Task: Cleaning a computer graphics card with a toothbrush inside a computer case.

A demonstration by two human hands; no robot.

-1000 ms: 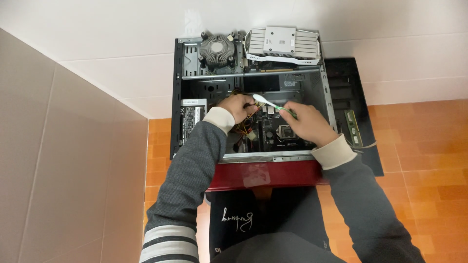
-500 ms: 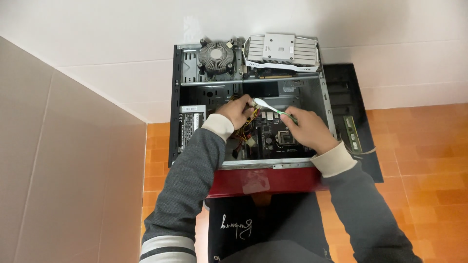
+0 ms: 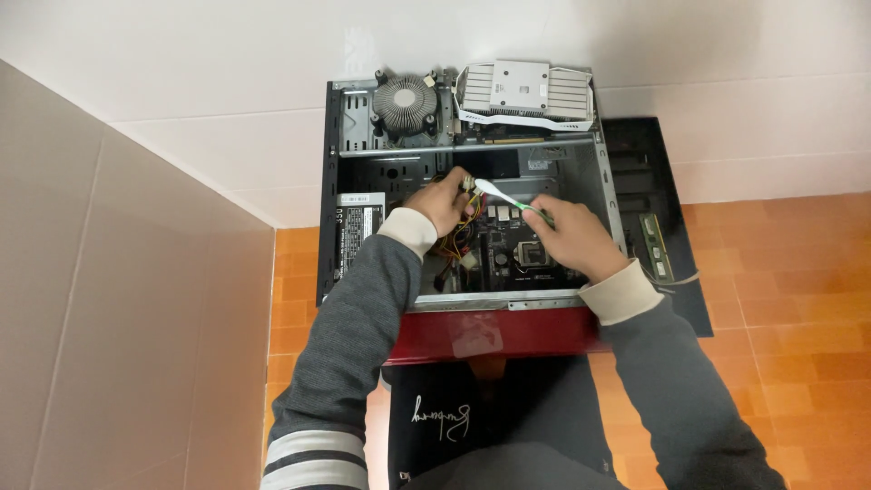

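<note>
Since half a second ago both hands have barely shifted, staying low inside the open computer case [image 3: 606, 195] that lies on its side on the red stool [image 3: 490, 331]. With the forearm angled in from the lower left, the left hand [image 3: 442, 201] is curled closed around a bundle of coloured cables [image 3: 460, 238] over the motherboard [image 3: 508, 254]. Reaching in from the right, the right hand [image 3: 573, 238] grips the green handle of a toothbrush [image 3: 508, 200], its white head pointing up-left to the connector beside the left fingers.

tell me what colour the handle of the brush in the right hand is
Green handle with a white head, on the brush held by the right hand; head view.
</note>
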